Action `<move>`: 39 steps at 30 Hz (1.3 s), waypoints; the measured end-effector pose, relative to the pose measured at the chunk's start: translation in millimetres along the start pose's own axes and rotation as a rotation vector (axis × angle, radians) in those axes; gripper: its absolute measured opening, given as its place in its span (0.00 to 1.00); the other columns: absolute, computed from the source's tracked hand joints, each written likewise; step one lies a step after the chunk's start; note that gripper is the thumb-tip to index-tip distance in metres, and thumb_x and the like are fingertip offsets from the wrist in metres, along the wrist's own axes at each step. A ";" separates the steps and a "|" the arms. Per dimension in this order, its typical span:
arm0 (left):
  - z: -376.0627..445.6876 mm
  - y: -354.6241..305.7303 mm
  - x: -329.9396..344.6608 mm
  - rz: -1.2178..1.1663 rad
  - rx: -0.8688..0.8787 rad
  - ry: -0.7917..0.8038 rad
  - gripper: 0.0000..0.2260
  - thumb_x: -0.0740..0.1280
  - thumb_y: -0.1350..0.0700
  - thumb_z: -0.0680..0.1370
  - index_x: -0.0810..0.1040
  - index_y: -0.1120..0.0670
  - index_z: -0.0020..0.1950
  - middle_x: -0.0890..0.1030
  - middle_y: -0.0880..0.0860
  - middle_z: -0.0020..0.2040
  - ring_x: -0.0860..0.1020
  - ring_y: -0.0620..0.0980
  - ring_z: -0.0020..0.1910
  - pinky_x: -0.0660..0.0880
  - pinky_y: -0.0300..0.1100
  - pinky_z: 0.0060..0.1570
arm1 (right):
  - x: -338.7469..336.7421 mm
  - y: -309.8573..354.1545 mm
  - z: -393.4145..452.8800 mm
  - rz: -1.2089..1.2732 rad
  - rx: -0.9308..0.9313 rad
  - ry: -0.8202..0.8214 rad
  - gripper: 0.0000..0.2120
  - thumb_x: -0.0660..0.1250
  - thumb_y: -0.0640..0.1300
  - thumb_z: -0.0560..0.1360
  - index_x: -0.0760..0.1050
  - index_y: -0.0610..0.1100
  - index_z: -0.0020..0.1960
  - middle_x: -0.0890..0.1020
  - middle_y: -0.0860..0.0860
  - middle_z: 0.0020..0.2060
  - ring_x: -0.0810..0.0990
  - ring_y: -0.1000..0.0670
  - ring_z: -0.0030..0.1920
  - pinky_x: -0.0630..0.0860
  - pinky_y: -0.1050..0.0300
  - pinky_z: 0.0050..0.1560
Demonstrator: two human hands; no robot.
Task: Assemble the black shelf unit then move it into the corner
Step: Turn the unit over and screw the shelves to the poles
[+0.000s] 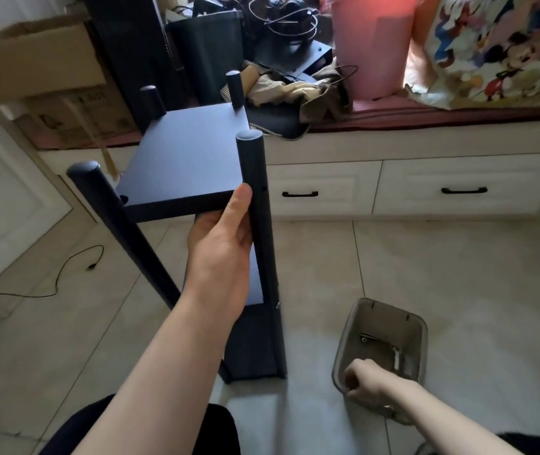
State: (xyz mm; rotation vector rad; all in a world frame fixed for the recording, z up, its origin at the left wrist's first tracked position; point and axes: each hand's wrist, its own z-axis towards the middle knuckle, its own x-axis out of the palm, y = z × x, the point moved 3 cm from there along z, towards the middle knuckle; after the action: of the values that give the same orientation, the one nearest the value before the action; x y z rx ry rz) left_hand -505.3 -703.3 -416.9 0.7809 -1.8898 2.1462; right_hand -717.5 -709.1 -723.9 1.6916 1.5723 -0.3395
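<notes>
Nearest, the right hand (365,380) is curled at the near rim of a small bin (390,326) on the floor; whether it pinches anything cannot be told. Beyond, to its left, the left hand (221,244) grips the top board's near edge of the upright black shelf unit (183,159), beside the near right post (257,198), posts vertical.

left hand (221,238) grips shelf unit (186,159); right hand (365,382) in bin (416,326).

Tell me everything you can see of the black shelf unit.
The black shelf unit stands upright on the tiled floor. It has flat matte boards and four round posts rising above the top board. The left hand grips the top board's front edge beside the near right post. A lower board shows beneath.
</notes>
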 end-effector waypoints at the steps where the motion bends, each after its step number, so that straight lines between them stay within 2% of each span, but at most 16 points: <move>1: -0.3 0.0 -0.2 -0.004 0.001 -0.007 0.20 0.71 0.50 0.72 0.80 0.60 0.59 0.84 0.54 0.50 0.84 0.51 0.54 0.77 0.43 0.61 | 3.8 3.7 -0.8 0.017 -0.022 0.030 0.14 0.71 0.44 0.75 0.80 0.39 0.58 0.83 0.44 0.57 0.80 0.49 0.59 0.68 0.64 0.46; 3: -0.6 -0.2 -0.5 -0.010 0.002 -0.016 0.21 0.71 0.50 0.71 0.79 0.60 0.60 0.84 0.54 0.50 0.84 0.50 0.54 0.78 0.43 0.61 | 10.3 7.6 -1.5 0.049 -0.048 0.068 0.13 0.72 0.43 0.74 0.81 0.39 0.57 0.84 0.45 0.55 0.81 0.52 0.53 0.68 0.67 0.43; 6: -1.7 -0.4 -0.4 0.000 -0.003 -0.011 0.23 0.72 0.50 0.71 0.79 0.60 0.62 0.84 0.54 0.51 0.83 0.50 0.54 0.78 0.43 0.61 | 17.0 8.7 0.2 0.130 -0.045 0.079 0.12 0.72 0.46 0.73 0.83 0.42 0.54 0.85 0.49 0.46 0.81 0.55 0.45 0.73 0.66 0.42; 9: -3.0 -0.3 -0.7 0.008 -0.004 -0.020 0.21 0.72 0.50 0.70 0.80 0.59 0.59 0.84 0.53 0.50 0.84 0.50 0.53 0.77 0.45 0.63 | 14.6 4.0 10.7 0.136 -0.021 0.036 0.11 0.71 0.47 0.74 0.83 0.44 0.55 0.85 0.46 0.50 0.83 0.49 0.51 0.77 0.60 0.48; 13: -4.0 -2.8 -1.2 0.037 -0.007 0.003 0.20 0.72 0.49 0.69 0.80 0.57 0.57 0.83 0.53 0.51 0.83 0.49 0.53 0.77 0.45 0.63 | 2.0 -13.6 31.5 0.092 0.059 -0.077 0.12 0.68 0.45 0.77 0.81 0.41 0.57 0.84 0.45 0.55 0.81 0.46 0.57 0.73 0.60 0.49; 15: -4.6 -3.3 -2.2 0.066 -0.003 0.021 0.15 0.72 0.49 0.70 0.81 0.56 0.53 0.83 0.52 0.50 0.83 0.50 0.53 0.77 0.45 0.62 | -1.7 -26.3 43.3 0.087 0.116 -0.122 0.12 0.66 0.44 0.78 0.79 0.40 0.59 0.82 0.44 0.57 0.80 0.44 0.59 0.74 0.57 0.53; 18: -5.6 -4.4 -1.9 0.087 0.010 0.068 0.07 0.70 0.49 0.72 0.84 0.51 0.45 0.85 0.49 0.47 0.84 0.49 0.53 0.79 0.42 0.59 | -1.6 -41.8 59.0 0.125 0.175 -0.172 0.16 0.65 0.43 0.79 0.73 0.41 0.66 0.79 0.43 0.63 0.77 0.43 0.64 0.73 0.52 0.63; 21: -5.3 -4.4 -1.9 0.108 0.015 0.096 0.08 0.68 0.50 0.74 0.86 0.49 0.43 0.86 0.48 0.46 0.84 0.47 0.53 0.78 0.40 0.56 | 2.8 -49.0 77.9 0.162 0.204 -0.176 0.20 0.65 0.43 0.79 0.68 0.41 0.69 0.76 0.42 0.66 0.75 0.42 0.65 0.72 0.51 0.64; 26: -2.8 -4.2 -4.3 0.121 0.001 0.144 0.10 0.67 0.48 0.75 0.87 0.47 0.42 0.85 0.45 0.46 0.83 0.45 0.55 0.78 0.39 0.56 | 10.1 -47.9 106.9 0.197 0.228 -0.127 0.14 0.61 0.42 0.79 0.69 0.41 0.64 0.77 0.41 0.64 0.76 0.41 0.63 0.71 0.50 0.61; 30: 1.0 -3.6 -4.6 0.139 -0.006 0.173 0.10 0.67 0.47 0.75 0.87 0.46 0.41 0.85 0.44 0.46 0.83 0.44 0.55 0.78 0.38 0.54 | 17.6 -50.9 118.9 0.243 0.245 -0.183 0.04 0.59 0.42 0.81 0.70 0.46 0.54 0.79 0.42 0.60 0.78 0.41 0.59 0.72 0.50 0.56; 31: 1.6 -3.4 -4.5 0.138 -0.005 0.178 0.10 0.67 0.47 0.75 0.87 0.46 0.41 0.85 0.44 0.46 0.83 0.43 0.54 0.78 0.38 0.54 | 19.8 -52.2 121.6 0.271 0.242 -0.203 0.05 0.57 0.42 0.81 0.71 0.46 0.54 0.79 0.41 0.60 0.78 0.41 0.58 0.73 0.50 0.56; 34: 1.9 -3.1 -4.3 0.143 0.002 0.190 0.09 0.67 0.47 0.74 0.87 0.46 0.41 0.85 0.44 0.47 0.83 0.44 0.55 0.78 0.39 0.56 | 23.7 -52.9 126.9 0.292 0.216 -0.228 0.16 0.52 0.46 0.84 0.71 0.42 0.66 0.77 0.38 0.63 0.77 0.40 0.60 0.73 0.49 0.60; 39: 1.1 -3.9 -4.8 0.140 0.003 0.193 0.10 0.67 0.47 0.74 0.87 0.46 0.41 0.85 0.44 0.46 0.83 0.44 0.55 0.78 0.40 0.56 | 25.7 -50.0 130.6 0.020 0.138 -0.271 0.25 0.46 0.54 0.84 0.66 0.40 0.73 0.74 0.36 0.67 0.74 0.37 0.65 0.69 0.48 0.64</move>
State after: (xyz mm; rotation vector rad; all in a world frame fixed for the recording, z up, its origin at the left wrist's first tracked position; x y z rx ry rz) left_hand -499.1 -702.7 -415.8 0.4350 -1.8916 2.2139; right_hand -718.7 -784.4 -844.5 1.6832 1.3576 -0.6509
